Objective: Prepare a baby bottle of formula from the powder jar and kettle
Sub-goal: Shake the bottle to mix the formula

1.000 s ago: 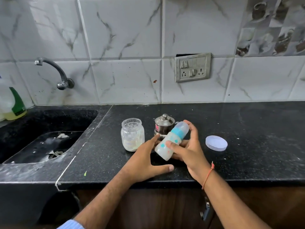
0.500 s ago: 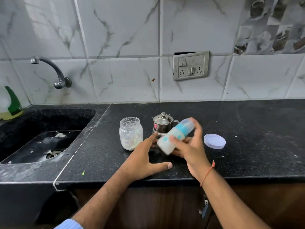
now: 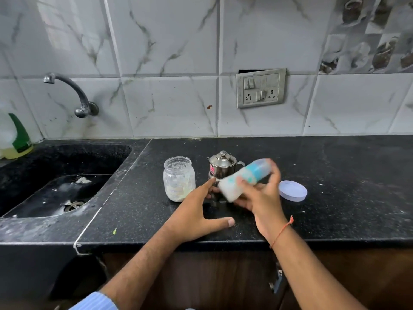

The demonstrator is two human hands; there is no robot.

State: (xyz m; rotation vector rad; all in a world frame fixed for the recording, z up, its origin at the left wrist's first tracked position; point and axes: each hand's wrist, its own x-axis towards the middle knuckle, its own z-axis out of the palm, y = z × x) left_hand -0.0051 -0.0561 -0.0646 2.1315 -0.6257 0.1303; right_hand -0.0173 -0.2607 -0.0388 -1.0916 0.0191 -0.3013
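Observation:
My right hand grips a baby bottle with a blue collar and clear cap. The bottle is tilted almost flat, cap toward the upper right, and it is motion-blurred. It holds white liquid. My left hand rests open on the black counter, fingers spread, fingertips near the bottle's base. Behind the hands stands a small steel kettle with its lid on. To its left is the open glass powder jar, with pale powder low inside.
The jar's round white lid lies flat on the counter right of my right hand. A sink with a wall tap lies at left, a green-capped bottle beside it. A switch socket is on the tiled wall.
My right hand has tipped the bottle from a steep tilt to nearly flat and moved it slightly up and right; it is now blurred. The left hand has stayed on the counter.

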